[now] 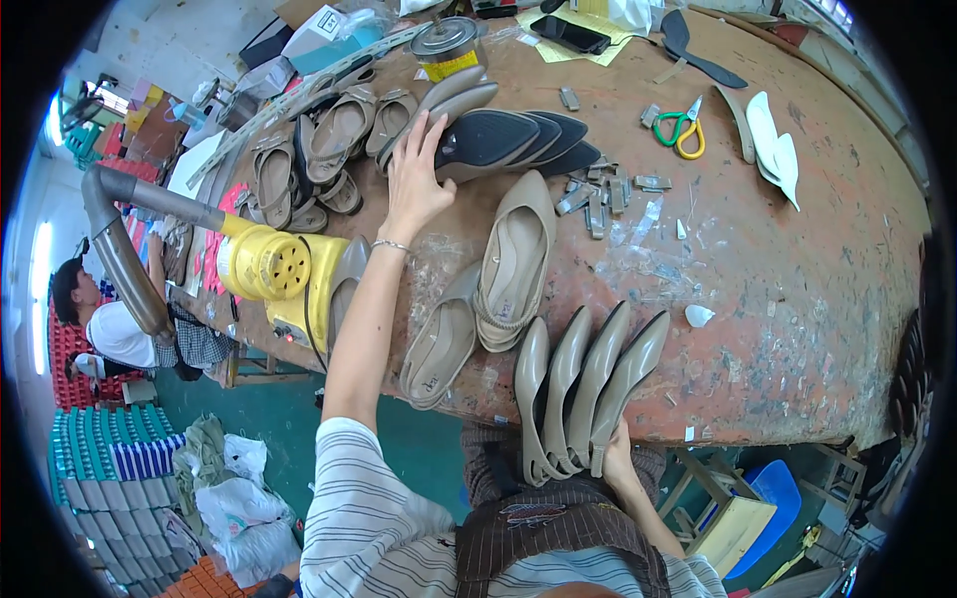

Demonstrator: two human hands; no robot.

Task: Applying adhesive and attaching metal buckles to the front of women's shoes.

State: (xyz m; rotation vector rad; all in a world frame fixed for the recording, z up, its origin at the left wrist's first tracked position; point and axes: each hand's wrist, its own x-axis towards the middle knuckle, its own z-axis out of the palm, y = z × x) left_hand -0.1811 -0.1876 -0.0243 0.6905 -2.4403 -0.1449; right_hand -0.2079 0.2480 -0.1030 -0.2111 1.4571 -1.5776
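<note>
My left hand [414,179] stretches to the far side of the table, fingers spread against the end of a stack of pointed taupe shoes [538,140] with dark soles. Near the table's front edge, my right hand [620,456] grips a row of several glossy taupe slingback shoes [588,379] at their heel ends, toes pointing away from me. Those shoes hide most of its fingers. Between my hands lie two more taupe slingback shoes, one [518,239] leaning partly over the other [439,344].
A yellow machine [274,269] with a grey pipe stands left; sandals [339,130] lie beyond it. A tin can [446,45], a phone [570,34], scissors [681,130], metal clips [598,199] and white shoe-shaped pieces [773,149] are on the table. Another person [115,324] works at far left.
</note>
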